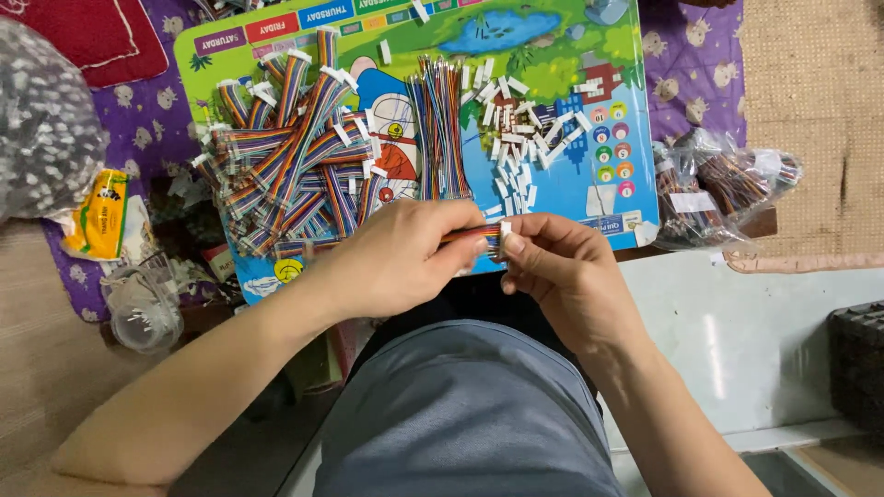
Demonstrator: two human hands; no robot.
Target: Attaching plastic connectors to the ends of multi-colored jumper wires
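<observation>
Here, left hand (401, 258) clamped around a rainbow wire bundle (474, 235), right hand (552, 262) pinching a white connector (505, 227) at its tip. Held just above the cartoon board's (562, 184) near edge, finished cable heap (295, 156) beyond the left hand, loose white connectors (516, 138) near the right.

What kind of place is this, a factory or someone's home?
Probably a home used for piecework. A child's cartoon board serves as the work surface, over a purple patterned cloth. On it lie a heap of rainbow ribbon cables and loose white connectors.
</observation>
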